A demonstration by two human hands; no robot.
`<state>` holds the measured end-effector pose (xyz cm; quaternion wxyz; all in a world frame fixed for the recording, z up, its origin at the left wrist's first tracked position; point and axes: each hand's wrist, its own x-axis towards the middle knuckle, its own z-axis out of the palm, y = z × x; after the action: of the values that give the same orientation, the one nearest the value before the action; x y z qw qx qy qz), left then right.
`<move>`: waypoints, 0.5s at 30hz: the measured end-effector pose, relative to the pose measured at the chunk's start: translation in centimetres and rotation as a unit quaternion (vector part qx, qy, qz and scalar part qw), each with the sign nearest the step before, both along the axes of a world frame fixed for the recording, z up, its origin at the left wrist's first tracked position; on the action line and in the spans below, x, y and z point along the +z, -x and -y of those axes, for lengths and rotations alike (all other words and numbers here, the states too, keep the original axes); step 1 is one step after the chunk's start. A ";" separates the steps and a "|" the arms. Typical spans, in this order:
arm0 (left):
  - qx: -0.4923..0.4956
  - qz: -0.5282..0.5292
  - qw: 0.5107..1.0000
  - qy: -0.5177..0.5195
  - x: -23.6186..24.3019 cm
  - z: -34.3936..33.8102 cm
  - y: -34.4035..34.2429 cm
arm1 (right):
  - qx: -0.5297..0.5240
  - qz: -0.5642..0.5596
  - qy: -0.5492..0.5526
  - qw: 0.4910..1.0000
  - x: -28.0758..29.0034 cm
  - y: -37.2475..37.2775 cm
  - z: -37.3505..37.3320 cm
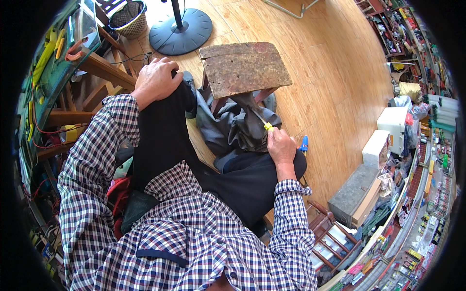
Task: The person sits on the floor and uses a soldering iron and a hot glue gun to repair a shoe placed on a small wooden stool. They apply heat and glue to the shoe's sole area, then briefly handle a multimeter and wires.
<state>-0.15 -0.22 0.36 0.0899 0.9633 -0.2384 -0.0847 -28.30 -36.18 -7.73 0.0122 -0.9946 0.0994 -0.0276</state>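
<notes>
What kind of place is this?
Probably a small shop, maybe one for hardware or repairs. Rows of small goods crowd the right side, a worn stool stands in front, and the right hand holds a yellow-handled tool.

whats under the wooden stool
Dark grey cloth shows bunched at the near edge of the wooden stool and passes out of sight beneath it; the top hides whatever else is there.
</notes>
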 end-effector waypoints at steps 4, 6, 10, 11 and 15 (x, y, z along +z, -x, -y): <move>-0.001 0.002 1.000 0.001 -0.1 -0.1 -0.1 | -0.002 -0.011 -0.007 1.000 0.1 0.4 0.1; -0.002 0.002 1.000 0.001 -0.1 -0.1 -0.1 | -0.002 -0.010 -0.010 1.000 0.2 0.7 0.1; -0.003 0.003 1.000 0.001 -0.2 -0.1 -0.1 | -0.001 -0.009 -0.011 1.000 0.5 1.1 0.0; -0.003 0.003 1.000 0.001 -0.2 -0.2 -0.1 | 0.000 -0.008 -0.011 1.000 0.5 1.2 0.0; -0.005 0.005 1.000 0.004 -0.2 -0.2 -0.1 | 0.007 -0.001 -0.009 1.000 0.6 1.5 0.1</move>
<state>-0.05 0.00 0.11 0.0919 0.9620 -0.2444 -0.0794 -29.83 -36.30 -7.17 0.0211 -0.9951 0.0928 -0.0256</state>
